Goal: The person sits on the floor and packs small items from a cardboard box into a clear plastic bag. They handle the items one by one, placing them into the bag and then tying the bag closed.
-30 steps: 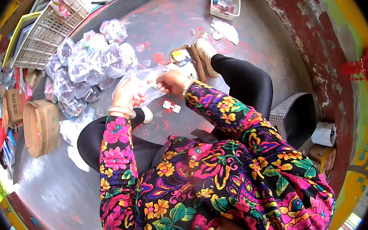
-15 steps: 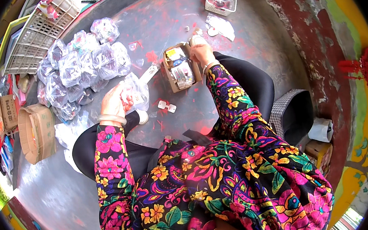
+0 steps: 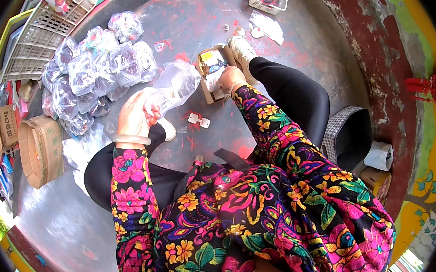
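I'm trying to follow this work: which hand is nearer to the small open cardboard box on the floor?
Right. The right hand is at the right side of the cardboard box; the left hand is apart from it, to its left, holding a clear plastic bag.

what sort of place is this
Probably a small workroom or storeroom: filled clear bags are heaped on the floor, a plastic crate is near them, and a small cardboard box of little items is at the right hand.
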The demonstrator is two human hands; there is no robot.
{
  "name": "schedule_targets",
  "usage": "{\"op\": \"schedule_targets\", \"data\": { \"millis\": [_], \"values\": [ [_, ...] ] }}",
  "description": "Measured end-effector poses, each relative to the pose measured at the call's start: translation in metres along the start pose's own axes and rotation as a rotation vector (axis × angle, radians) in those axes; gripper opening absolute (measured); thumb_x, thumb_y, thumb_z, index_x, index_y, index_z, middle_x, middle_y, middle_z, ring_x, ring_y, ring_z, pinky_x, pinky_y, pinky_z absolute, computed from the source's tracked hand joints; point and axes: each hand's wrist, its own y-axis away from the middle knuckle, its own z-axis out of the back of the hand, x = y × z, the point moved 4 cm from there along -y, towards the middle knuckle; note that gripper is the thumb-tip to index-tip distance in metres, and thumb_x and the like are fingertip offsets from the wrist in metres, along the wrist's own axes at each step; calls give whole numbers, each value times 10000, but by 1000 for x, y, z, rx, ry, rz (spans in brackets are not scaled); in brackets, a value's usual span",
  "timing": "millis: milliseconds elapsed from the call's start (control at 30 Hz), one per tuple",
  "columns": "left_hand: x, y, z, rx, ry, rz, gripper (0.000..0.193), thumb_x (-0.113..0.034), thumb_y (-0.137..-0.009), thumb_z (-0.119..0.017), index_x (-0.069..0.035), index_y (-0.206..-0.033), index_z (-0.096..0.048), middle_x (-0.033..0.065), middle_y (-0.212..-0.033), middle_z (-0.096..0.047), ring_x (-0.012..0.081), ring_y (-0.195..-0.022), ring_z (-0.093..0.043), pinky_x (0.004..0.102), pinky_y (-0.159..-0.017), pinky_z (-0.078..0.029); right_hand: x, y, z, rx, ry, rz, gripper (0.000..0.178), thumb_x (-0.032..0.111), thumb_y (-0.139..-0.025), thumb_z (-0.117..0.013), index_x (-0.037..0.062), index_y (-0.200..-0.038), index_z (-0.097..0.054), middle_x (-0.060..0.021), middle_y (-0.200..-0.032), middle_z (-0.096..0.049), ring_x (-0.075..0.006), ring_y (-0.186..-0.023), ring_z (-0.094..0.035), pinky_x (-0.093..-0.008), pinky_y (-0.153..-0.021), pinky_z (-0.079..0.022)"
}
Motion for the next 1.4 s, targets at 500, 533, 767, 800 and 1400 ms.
{"op": "schedule_targets", "data": {
  "millis": [500, 533, 767, 800, 1400],
  "values": [
    [-6, -1, 2, -5, -124, -48, 303, -283, -863, -453, -43, -1033, -527, 90, -569, -541, 103, -390, -476, 181, -328, -340, 17, 24, 72, 118, -1056, 193, 83, 102, -651, -622, 48, -704, -589, -12, -616, -558, -67, -533, -500, -181, -454, -350],
    [-5, -1, 3, -10, -120, -43, 310, -289, -864, -449, -43, -1035, -527, 91, -566, -540, 101, -387, -473, 180, -326, -339, 29, 38, 85, 158, -1102, 230, 79, 98, -658, -621, 49, -709, -588, -9, -623, -560, -69, -534, -502, -180, -455, -348],
    [-8, 2, 0, -14, -84, -4, 332, -299, -872, -431, -36, -1052, -521, 95, -556, -534, 101, -385, -465, 185, -328, -338, 103, 83, 79, 294, -705, 489, 97, 88, -654, -587, 21, -697, -642, -92, -586, -608, -125, -493, -594, -236, -475, -480],
    [-9, 2, -3, -1, -80, 0, 331, -296, -873, -431, -34, -1054, -521, 96, -558, -534, 102, -387, -466, 186, -330, -338, 109, 78, 62, 192, -624, 489, 128, 121, -637, -577, 50, -713, -652, -124, -614, -612, -178, -538, -613, -277, -524, -492],
    [-6, -5, -4, 41, 102, 33, 256, -244, -849, -489, -45, -998, -552, 64, -662, -564, 123, -511, -522, 203, -430, -399, -2, -22, 58, -64, 62, 604, 163, 113, -711, -531, 38, -823, -624, -54, -763, -632, -103, -664, -598, -223, -549, -448]
  ]
}}
